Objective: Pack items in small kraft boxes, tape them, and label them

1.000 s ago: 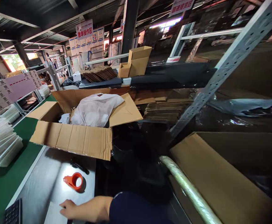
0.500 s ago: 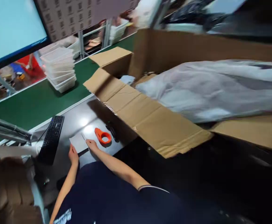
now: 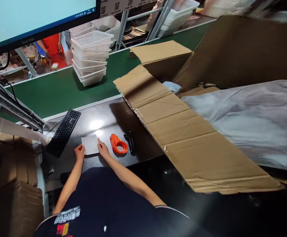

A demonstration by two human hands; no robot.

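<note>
A white flat packet [image 3: 91, 144], perhaps paper or a small box, is held level just above the metal table [image 3: 104, 115]. My left hand [image 3: 79, 152] pinches its left edge. At its right edge my right hand [image 3: 103, 147] is closed with the thumb on top. Close to the right hand lies an orange tape dispenser [image 3: 118, 144]. Beyond that sits a black handheld device [image 3: 130, 143], its kind unclear. A black keyboard [image 3: 63, 132] rests on the table to the left of my hands.
A large open carton [image 3: 182, 141] with a white plastic-wrapped bundle [image 3: 261, 121] fills the right. Stacked white baskets [image 3: 91, 59] stand on the green belt [image 3: 57, 89]. A monitor [image 3: 39, 23] hangs at upper left. Another person [image 3: 52, 46] is beyond the belt.
The camera view has swung left and steadied, so things appear farther right. Both hands still hold the white packet, which now lies straighter between them.
</note>
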